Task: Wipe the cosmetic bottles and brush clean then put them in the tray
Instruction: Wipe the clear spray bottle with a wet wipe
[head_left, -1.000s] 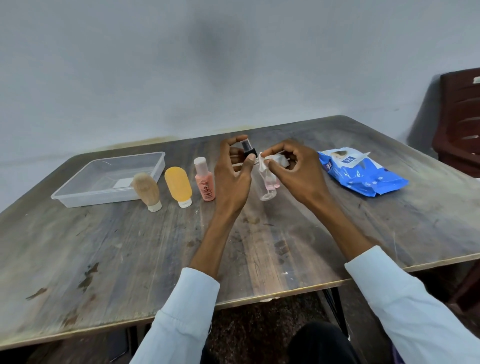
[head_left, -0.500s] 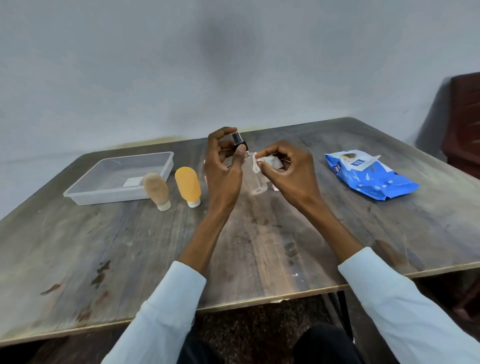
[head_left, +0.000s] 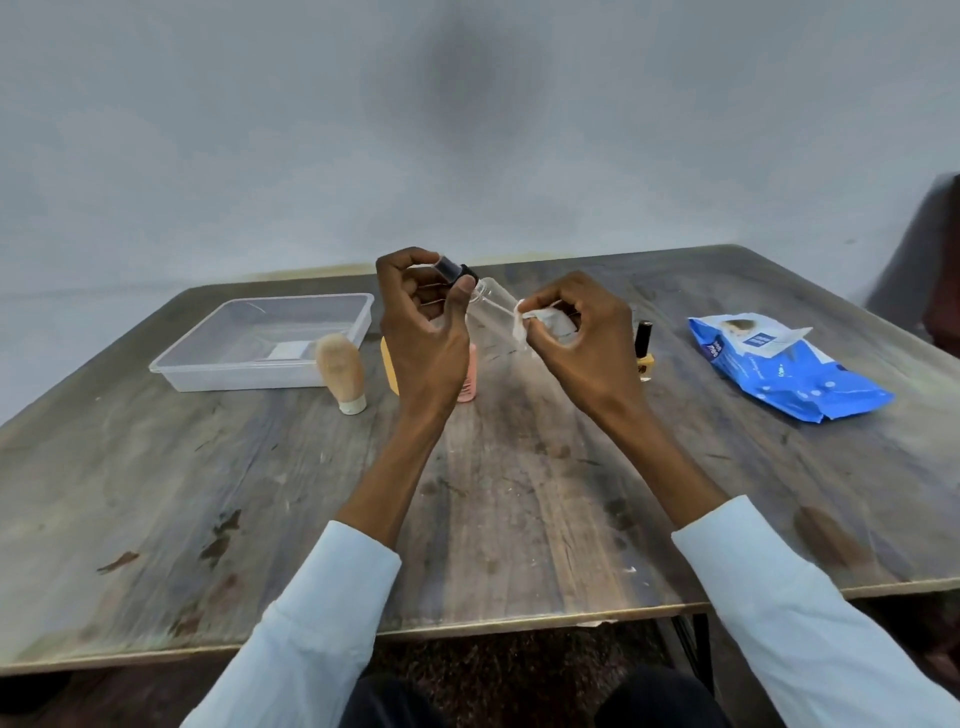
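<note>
- Hands meet above the middle of the wooden table (head_left: 519, 509), just above centre frame, both forearms reaching up from the bottom in pale sleeves.
- We hold our left hand (head_left: 421, 332) upright, fingers curled over and thumb raised, pinching the black cap end of a clear bottle (head_left: 491, 299) that tilts down to the right.
- Our right hand (head_left: 576, 343) sits just right of it, fingertips and thumb pinched on a white wipe (head_left: 524, 319) pressed against the bottle's side.
- Clear tray (head_left: 208, 364) lies at the left of the table, a small white piece inside it.
- Beside the tray's right end stands a beige tube (head_left: 340, 371) on its cap; an orange tube (head_left: 389, 369) and a pink bottle (head_left: 467, 379) show partly behind our left wrist.
- Small yellow nail-polish bottle (head_left: 644, 353) with a black cap stands just right of our right hand.
- Blue wipes pack (head_left: 779, 369) lies at the right, well apart from the tray.
</note>
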